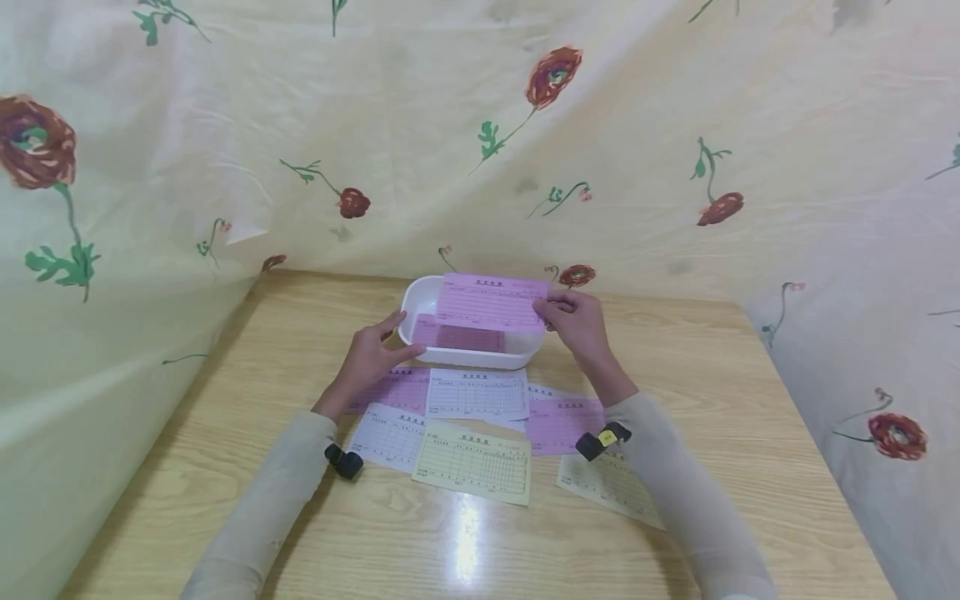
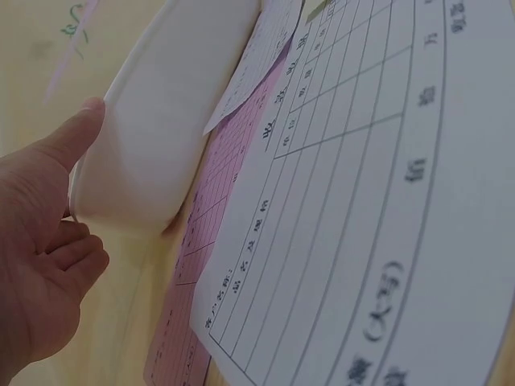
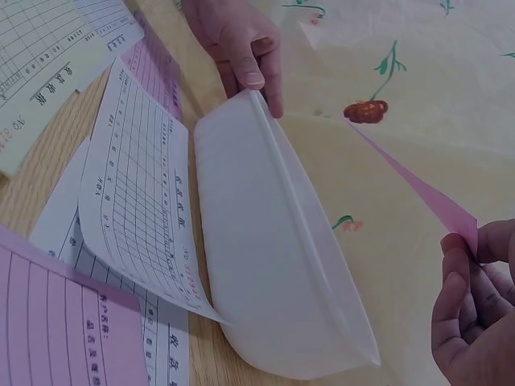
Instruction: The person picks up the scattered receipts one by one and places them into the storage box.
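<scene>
Head view alone is showing pink paper [image 1: 459, 337] inside white plastic tub [image 1: 472, 359]; left hand [image 1: 375, 350] is gripping tub, right hand [image 1: 579, 323] raised pink slip's [image 1: 487, 302] edge.

The tray [image 1: 472, 359] is white, the pink slip [image 1: 491, 302] dark-lined, the white slip [image 1: 477, 396] and pale yellow slip [image 1: 472, 463] gridded, the table [image 1: 360, 533] tan and wood-grained, and the cloth [image 1: 420, 108] cream with red, green-stemmed flowers.

Nearer the person than the left grip [image 1: 372, 352], a white form [image 2: 346, 193] is headed 收款收据, with 品名及规格, 佰 and (大写) along its grid. Just on the person's side of the right grip [image 1: 576, 321], a loose pink slip [image 3: 72, 322] reads 客户名称 and 品名及规格. Between the grips, closer to the person, a yellow slip [image 3: 40, 60] bears "No" with blurred red digits. Print on the held pink slip [image 1: 487, 302], in the right grip, is too small to read surely.
</scene>
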Motion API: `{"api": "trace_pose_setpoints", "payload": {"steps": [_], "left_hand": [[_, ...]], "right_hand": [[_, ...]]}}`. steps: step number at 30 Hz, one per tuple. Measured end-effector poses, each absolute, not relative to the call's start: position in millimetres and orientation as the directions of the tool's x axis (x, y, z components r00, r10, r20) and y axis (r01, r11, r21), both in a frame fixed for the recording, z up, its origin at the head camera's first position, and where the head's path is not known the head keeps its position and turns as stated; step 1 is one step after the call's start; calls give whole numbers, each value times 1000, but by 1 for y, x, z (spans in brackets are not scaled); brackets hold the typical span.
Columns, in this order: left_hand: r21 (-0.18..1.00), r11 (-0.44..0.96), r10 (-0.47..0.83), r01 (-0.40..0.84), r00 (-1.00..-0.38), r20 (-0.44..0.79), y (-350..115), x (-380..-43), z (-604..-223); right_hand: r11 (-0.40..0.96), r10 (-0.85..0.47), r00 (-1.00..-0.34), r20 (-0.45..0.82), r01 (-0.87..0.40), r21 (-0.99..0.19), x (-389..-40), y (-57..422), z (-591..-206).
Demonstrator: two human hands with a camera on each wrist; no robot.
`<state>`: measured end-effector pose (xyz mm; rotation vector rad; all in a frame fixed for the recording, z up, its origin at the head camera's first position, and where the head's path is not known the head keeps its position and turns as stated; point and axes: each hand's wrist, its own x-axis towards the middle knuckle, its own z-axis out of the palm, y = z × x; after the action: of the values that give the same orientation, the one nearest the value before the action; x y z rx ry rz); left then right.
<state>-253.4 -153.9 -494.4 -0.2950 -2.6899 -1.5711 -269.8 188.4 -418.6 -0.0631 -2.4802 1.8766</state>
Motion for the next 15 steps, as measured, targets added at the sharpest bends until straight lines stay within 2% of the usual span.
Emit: {"api": "trace_pose_setpoints", "payload": {"steps": [15], "left_hand": [[870,464,157,168,-982,106,-155,-254,-497]], "right_hand": [[382,2,-998,-68,63,-922,-292,147,-433]]}}
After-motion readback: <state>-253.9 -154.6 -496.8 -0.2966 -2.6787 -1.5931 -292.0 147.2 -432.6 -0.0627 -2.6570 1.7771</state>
